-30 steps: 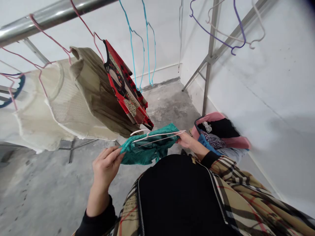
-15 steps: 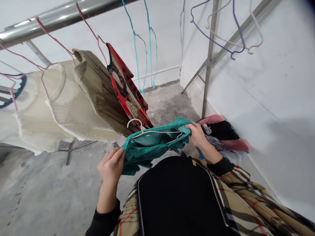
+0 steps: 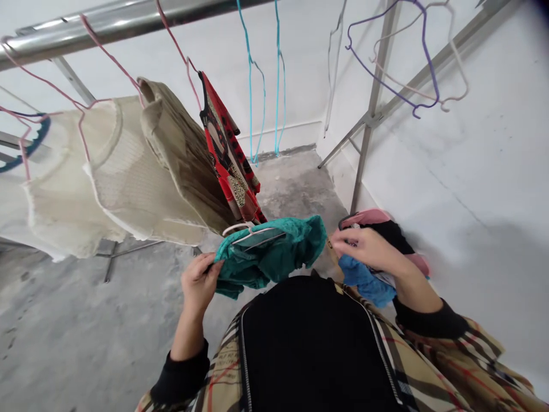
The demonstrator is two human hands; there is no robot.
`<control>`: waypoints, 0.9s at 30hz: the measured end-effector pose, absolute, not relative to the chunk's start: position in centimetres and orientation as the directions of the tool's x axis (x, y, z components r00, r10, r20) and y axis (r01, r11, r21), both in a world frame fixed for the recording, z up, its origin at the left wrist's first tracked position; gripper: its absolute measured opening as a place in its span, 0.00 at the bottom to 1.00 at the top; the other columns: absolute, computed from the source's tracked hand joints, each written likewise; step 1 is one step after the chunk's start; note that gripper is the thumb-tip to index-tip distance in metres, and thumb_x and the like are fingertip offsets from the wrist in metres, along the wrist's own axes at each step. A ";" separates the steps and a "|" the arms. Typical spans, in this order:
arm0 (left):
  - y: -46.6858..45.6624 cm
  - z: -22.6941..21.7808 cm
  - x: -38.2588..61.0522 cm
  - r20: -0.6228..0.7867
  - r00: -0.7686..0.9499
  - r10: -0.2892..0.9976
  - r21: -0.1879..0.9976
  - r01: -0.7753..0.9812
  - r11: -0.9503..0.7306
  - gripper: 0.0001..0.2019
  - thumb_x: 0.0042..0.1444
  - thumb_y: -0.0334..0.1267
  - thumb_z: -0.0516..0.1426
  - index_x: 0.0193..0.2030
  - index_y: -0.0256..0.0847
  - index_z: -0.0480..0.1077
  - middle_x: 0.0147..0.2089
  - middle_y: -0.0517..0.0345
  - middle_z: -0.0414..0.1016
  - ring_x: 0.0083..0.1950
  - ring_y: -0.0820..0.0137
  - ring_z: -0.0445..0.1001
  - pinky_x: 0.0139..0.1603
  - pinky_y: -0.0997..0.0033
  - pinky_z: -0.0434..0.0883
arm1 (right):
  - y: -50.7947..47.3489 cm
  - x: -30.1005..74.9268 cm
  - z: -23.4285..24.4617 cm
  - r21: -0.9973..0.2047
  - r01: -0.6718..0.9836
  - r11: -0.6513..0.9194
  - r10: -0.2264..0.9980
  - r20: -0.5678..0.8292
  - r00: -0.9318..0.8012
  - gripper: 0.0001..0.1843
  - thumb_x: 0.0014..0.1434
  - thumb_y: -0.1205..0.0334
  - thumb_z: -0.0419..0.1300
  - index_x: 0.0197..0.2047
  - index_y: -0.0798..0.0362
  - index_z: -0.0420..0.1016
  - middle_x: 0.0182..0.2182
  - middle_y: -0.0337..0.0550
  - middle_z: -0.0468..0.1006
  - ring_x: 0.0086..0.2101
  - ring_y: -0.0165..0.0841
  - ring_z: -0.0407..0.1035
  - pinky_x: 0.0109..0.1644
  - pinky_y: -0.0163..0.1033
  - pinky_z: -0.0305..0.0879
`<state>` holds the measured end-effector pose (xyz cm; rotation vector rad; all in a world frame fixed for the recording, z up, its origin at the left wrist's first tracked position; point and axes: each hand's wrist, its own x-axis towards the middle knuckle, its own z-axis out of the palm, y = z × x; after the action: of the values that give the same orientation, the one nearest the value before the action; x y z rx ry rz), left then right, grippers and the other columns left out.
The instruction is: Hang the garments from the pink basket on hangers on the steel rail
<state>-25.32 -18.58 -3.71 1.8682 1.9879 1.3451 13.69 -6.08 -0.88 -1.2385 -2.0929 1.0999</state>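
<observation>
**Coach:** Three garments hang nearest you on the rail (image 3: 128,20). From the left they are a cream sweater (image 3: 124,183), a brown top (image 3: 184,154) and a red patterned one (image 3: 227,154).

**Operator:** And my left hand?

**Coach:** Your left hand (image 3: 201,281) is closed, thumb and fingers pinching the left edge of the green garment (image 3: 278,254). That garment hangs bunched in the air in front of your chest, just below the red one. A white hanger (image 3: 253,234) lies on top of it, hook towards the rack. Whether its arms sit inside the cloth, I cannot tell.

**Operator:** The right?

**Coach:** Your right hand (image 3: 364,249) is off the garment, just beside its right edge. Its fingers are stretched out and hold nothing that I can see. It hovers over the pink basket (image 3: 369,217), with a blue cloth (image 3: 364,285) under it.

**Operator:** How do I get this one sitting well?

**Coach:** Keep your pinch firm, I would say, and draw the cloth out flat; bunched like this, it could slide off the thin wire. Seat both shoulders evenly on the hanger's arms. Lift by the hook, not by the cloth. Far right, a bare purple hanger (image 3: 422,68) hangs on the other rail.
</observation>
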 end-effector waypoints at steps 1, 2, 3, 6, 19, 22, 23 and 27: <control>-18.4 -3.6 -25.3 0.460 -0.226 0.859 0.653 0.741 -0.155 0.07 0.57 0.38 0.59 0.31 0.39 0.75 0.31 0.55 0.78 0.31 0.71 0.75 0.34 0.73 0.71 | -5.9 13.5 -0.4 -0.790 0.520 0.326 0.900 0.091 -0.425 0.16 0.57 0.49 0.62 0.42 0.51 0.80 0.38 0.47 0.81 0.35 0.40 0.74 0.41 0.43 0.70; -18.2 -3.6 -25.2 0.444 -0.203 0.873 0.666 0.726 -0.170 0.07 0.57 0.38 0.59 0.31 0.39 0.75 0.31 0.56 0.78 0.31 0.71 0.75 0.34 0.73 0.71 | -5.7 13.1 0.0 -0.747 0.535 0.393 0.893 0.173 -0.415 0.18 0.59 0.50 0.60 0.48 0.50 0.79 0.43 0.49 0.80 0.41 0.42 0.74 0.47 0.46 0.70; -18.0 -3.5 -25.2 0.430 -0.177 0.885 0.678 0.711 -0.187 0.07 0.57 0.38 0.59 0.31 0.39 0.75 0.30 0.56 0.78 0.31 0.71 0.74 0.34 0.73 0.71 | -5.5 12.6 0.3 -0.696 0.541 0.472 0.861 0.231 -0.454 0.20 0.61 0.50 0.59 0.52 0.50 0.76 0.48 0.50 0.78 0.47 0.43 0.72 0.52 0.48 0.67; -17.0 -3.1 -25.2 0.398 -0.101 0.912 0.701 0.674 -0.231 0.08 0.58 0.39 0.58 0.31 0.40 0.75 0.29 0.56 0.77 0.31 0.72 0.74 0.34 0.73 0.70 | -4.9 10.7 0.4 -0.566 0.514 0.645 0.719 0.221 -0.659 0.20 0.63 0.50 0.57 0.56 0.47 0.74 0.49 0.50 0.77 0.52 0.45 0.68 0.57 0.53 0.61; -16.6 -3.1 -20.2 0.692 0.073 0.718 0.213 0.930 -0.300 0.06 0.53 0.40 0.63 0.38 0.45 0.75 0.42 0.53 0.77 0.47 0.63 0.73 0.52 0.58 0.65 | -5.2 10.6 -0.6 -0.725 0.454 0.517 0.790 0.201 -0.579 0.15 0.63 0.53 0.56 0.41 0.51 0.82 0.36 0.45 0.83 0.34 0.38 0.77 0.39 0.40 0.72; -16.2 -3.7 -21.8 0.670 -0.026 0.742 0.278 0.935 -0.219 0.18 0.54 0.48 0.62 0.49 0.44 0.74 0.53 0.46 0.75 0.57 0.55 0.69 0.57 0.53 0.63 | -5.2 11.6 -0.5 -0.732 0.403 0.550 0.764 0.246 -0.596 0.13 0.64 0.56 0.56 0.41 0.50 0.81 0.35 0.42 0.83 0.33 0.37 0.78 0.38 0.39 0.73; -16.0 -4.1 -22.6 0.646 -0.090 0.758 0.334 0.926 -0.174 0.20 0.56 0.49 0.60 0.52 0.42 0.73 0.53 0.44 0.75 0.56 0.56 0.70 0.56 0.54 0.65 | -5.1 11.9 -0.4 -0.734 0.383 0.562 0.754 0.263 -0.602 0.12 0.64 0.57 0.56 0.41 0.49 0.81 0.35 0.42 0.83 0.33 0.36 0.78 0.38 0.39 0.73; -15.7 -5.5 -25.1 0.478 -0.146 0.866 0.578 0.795 -0.185 0.15 0.64 0.46 0.52 0.46 0.41 0.75 0.33 0.54 0.76 0.35 0.69 0.74 0.38 0.70 0.70 | -5.0 13.0 0.2 -0.731 0.359 0.581 0.732 0.275 -0.623 0.12 0.64 0.58 0.56 0.43 0.46 0.80 0.34 0.40 0.83 0.35 0.37 0.78 0.38 0.38 0.73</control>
<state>-25.11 -15.67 -5.51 1.9931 1.9475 1.2507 13.04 -5.01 0.19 -0.8664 -2.2451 0.8627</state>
